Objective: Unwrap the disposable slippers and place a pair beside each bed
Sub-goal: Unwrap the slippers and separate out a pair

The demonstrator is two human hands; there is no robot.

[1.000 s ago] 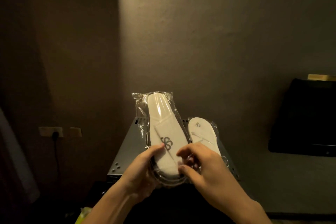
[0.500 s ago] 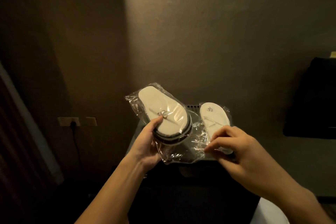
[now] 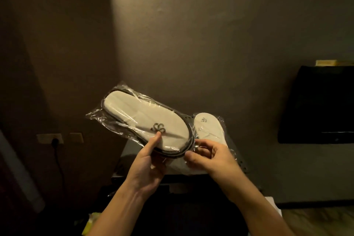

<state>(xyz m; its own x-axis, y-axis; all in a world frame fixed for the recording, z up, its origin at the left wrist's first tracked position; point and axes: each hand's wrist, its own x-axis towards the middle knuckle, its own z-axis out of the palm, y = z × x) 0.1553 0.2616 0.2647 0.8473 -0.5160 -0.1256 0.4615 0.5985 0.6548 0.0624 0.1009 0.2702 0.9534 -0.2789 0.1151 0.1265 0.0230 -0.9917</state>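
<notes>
Clear crinkled plastic is wrapping a pair of white disposable slippers with dark trim and a grey looped logo, and this wrapped pair is being held up in the air, tilted so that its toe end is pointing up and to the left, in front of a dim beige wall. The left hand is gripping the pack from below, with its thumb pressing on the upper face just under the logo and its fingers curling beneath the sole. The right hand is sitting just beside the heel end of that pack, its fingers curled and pinching the loose plastic there. A second plastic-wrapped pair of white slippers is lying behind the right hand on a grey metal box with perforated edges, partly hidden by the raised pack and the fingers. A black flat screen is hanging on the wall to the right, well apart from the hands. Two pale wall sockets are sitting low on the darker wall to the left, one with a black plug and cable hanging down from it. Something yellow-green is showing at the bottom edge, too dim to identify.
</notes>
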